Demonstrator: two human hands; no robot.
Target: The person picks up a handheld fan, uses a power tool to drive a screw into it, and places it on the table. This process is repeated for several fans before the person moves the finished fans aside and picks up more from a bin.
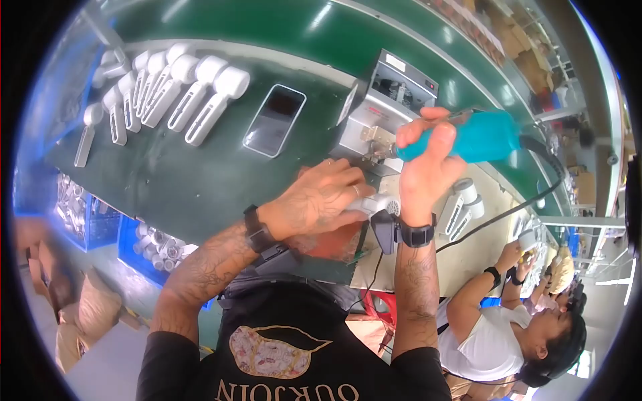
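My right hand point(431, 154) is wrapped round a teal electric screwdriver point(491, 136), held nearly level with its cable trailing off to the right. Its tip points left at the front of a grey screw feeder point(374, 117); whether it touches cannot be told. My left hand point(324, 197) is closed on a white handheld fan housing point(381, 205) with a slotted round head, low over the table. The fingers cover most of that housing. Further left, several similar white housings point(212, 107) with long slotted handles lie in a row.
A phone point(275, 120) lies on the green table point(167, 180). More white housings point(461, 207) rest on a pale board at right. Blue bins point(144, 244) of white parts stand below the left edge. The black cable point(498, 224) crosses the right side, where a co-worker point(495, 327) sits.
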